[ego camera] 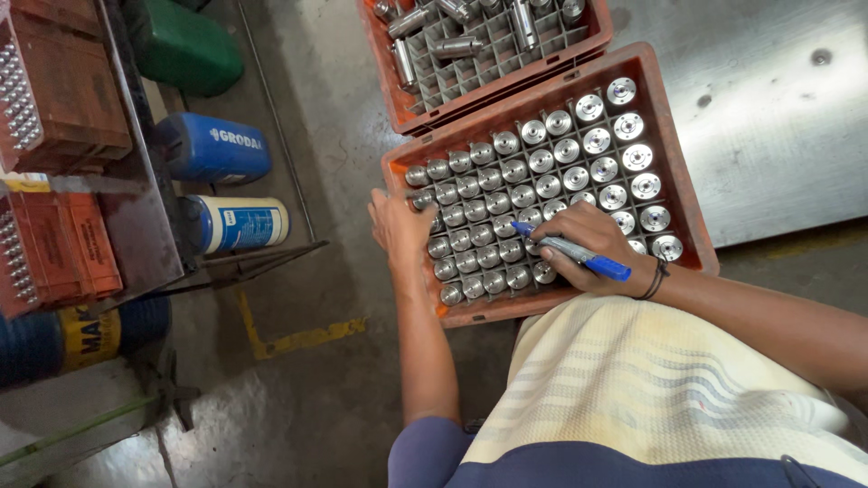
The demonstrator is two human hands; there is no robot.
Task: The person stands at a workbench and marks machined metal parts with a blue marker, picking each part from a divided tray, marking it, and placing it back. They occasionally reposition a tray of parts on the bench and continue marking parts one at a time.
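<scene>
Blue (212, 148) and white-blue canisters (240, 223), left.
</scene>
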